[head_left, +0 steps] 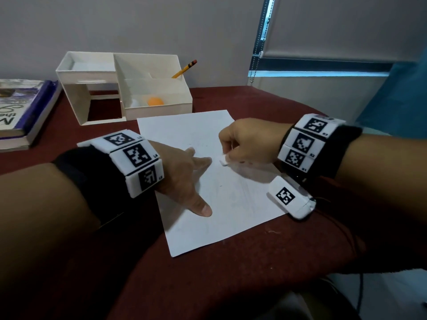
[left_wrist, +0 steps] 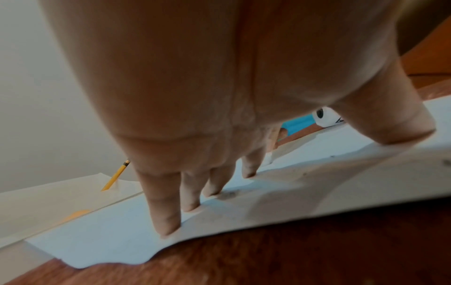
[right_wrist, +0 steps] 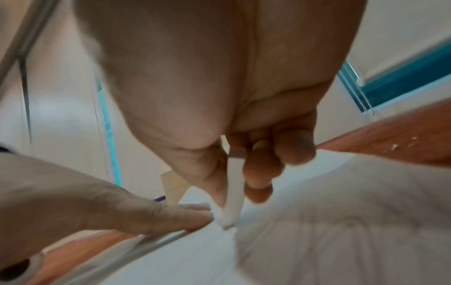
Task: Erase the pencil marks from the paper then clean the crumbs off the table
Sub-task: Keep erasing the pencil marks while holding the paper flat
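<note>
Worktop (head_left: 231, 285): 1, covered in dark red cloth.
Paper (head_left: 231, 204): 1 white sheet, flat on the cloth, faint grey marks.
Left hand (head_left: 184, 176): fingers (left_wrist: 168, 208) straight and spread, tips pressing the sheet.
Right hand (head_left: 249, 142): fingers curled, pinching 1 white eraser (head_left: 223, 160), its tip on the sheet.
Crumbs (right_wrist: 402, 143): about 3 pale bits on the cloth.
Organizer (head_left: 124, 88): 1 white, holding 1 pencil (head_left: 184, 69), 1 orange ball (head_left: 155, 101).
Books (head_left: 20, 112): 2, stacked far left.

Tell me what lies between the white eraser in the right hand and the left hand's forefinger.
Only bare white paper sheet. In the head view, the white eraser in the right hand sits just apart from the left hand forefinger, nothing between.
</note>
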`<state>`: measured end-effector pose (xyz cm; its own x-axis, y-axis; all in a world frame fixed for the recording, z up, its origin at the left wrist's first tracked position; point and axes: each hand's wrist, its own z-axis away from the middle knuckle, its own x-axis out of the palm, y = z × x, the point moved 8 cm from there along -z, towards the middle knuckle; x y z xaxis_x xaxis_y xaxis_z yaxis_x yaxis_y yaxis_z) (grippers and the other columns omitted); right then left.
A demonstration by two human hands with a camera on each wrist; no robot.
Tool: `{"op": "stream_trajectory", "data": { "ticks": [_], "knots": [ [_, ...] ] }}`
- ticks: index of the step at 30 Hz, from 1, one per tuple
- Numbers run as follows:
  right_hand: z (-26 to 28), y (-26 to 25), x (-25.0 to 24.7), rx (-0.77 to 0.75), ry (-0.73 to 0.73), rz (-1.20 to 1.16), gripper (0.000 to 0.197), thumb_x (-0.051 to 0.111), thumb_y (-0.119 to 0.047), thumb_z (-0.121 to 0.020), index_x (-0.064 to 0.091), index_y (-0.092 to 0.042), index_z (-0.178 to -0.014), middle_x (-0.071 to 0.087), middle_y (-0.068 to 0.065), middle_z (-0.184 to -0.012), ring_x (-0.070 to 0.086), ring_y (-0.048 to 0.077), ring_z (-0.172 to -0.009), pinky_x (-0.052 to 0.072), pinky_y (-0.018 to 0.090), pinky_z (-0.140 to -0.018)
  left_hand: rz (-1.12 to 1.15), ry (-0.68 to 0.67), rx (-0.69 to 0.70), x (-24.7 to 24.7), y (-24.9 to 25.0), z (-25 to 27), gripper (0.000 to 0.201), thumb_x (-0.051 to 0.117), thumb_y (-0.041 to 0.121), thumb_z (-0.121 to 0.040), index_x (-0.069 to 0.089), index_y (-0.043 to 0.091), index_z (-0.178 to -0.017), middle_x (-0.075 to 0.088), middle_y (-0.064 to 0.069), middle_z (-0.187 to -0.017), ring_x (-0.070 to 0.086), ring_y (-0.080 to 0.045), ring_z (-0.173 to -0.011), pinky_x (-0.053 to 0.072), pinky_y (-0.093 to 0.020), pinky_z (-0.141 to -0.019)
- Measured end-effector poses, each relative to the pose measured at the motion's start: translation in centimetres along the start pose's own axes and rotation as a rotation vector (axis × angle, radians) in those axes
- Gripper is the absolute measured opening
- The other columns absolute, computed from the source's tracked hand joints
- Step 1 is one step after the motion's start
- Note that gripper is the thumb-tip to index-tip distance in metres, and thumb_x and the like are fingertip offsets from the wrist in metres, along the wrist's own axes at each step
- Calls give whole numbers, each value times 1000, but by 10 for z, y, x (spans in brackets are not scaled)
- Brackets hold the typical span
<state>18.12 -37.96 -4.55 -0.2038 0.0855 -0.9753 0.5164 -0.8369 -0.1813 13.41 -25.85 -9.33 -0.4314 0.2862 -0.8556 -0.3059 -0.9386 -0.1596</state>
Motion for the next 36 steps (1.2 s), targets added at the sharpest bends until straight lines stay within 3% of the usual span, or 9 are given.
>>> {"op": "stream_trajectory", "data": {
  "ticks": [4,8,13,17,22,26,30,34,36],
  "knots": [
    [13,-9,19,-20,-241,-166,14,78,-30,-85,69,-19,-83,71,-2,-68,62,10,-55,54,26,-55,8,-11,-5,0,-1,0,122,55,93,-55,-9,49,-150,-8,6,-164,16,-25,-149,22,-56,-116],
    [1,6,-1,30,-4,-34,14,74,-29,-87,66,-19,-82,72,-4,-71,64,8,-58,50,28,-60,18,-12,-6,0,-1,0,123,56,92,-55,-9,50,-150,-9,7,-164,16,-25,-150,21,-56,-116],
    [13,-6,20,3,-258,-194,11,75,-24,-87,68,-15,-86,71,-2,-67,62,12,-54,54,27,-55,-3,-19,-10,-1,0,3,121,55,91,-58,-9,48,-151,-9,6,-164,17,-25,-149,22,-57,-115],
    [-1,5,-6,37,40,39,13,71,-26,-89,64,-20,-81,62,-9,-71,58,8,-64,43,24,-55,-2,-19,2,-1,2,4,118,56,89,-60,-6,46,-151,-4,4,-165,18,-27,-149,23,-58,-114],
    [10,-2,17,13,-268,-174,14,76,-26,-86,67,-16,-86,69,-4,-65,56,9,-52,46,23,-52,-8,-22,-7,-1,0,3,120,55,91,-59,-9,48,-151,-9,6,-164,15,-26,-150,22,-58,-115],
    [-2,4,1,29,-31,-25,14,73,-33,-87,64,-23,-84,69,-9,-71,62,8,-68,47,26,-62,2,-30,-4,0,1,3,120,57,90,-59,-9,48,-151,-9,6,-164,13,-27,-150,21,-59,-115],
    [14,-13,22,-23,-348,-150,14,76,-32,-86,67,-21,-86,67,-7,-65,56,12,-57,46,24,-55,15,-27,-14,-1,1,5,121,58,88,-60,-11,48,-151,-11,6,-164,14,-25,-150,20,-55,-117],
    [2,-6,0,18,-38,31,14,72,-36,-88,65,-24,-88,65,-10,-74,61,9,-74,46,26,-63,20,-18,-11,-1,1,4,119,58,88,-60,-9,49,-151,-11,7,-164,12,-25,-150,18,-56,-117],
    [8,-17,9,-36,-74,-1,12,70,-32,-89,63,-22,-91,63,-11,-76,61,9,-74,46,26,-62,36,-24,1,-1,2,5,117,59,87,-60,-7,51,-150,-11,5,-164,12,-24,-150,18,-56,-117]
  ]
}}
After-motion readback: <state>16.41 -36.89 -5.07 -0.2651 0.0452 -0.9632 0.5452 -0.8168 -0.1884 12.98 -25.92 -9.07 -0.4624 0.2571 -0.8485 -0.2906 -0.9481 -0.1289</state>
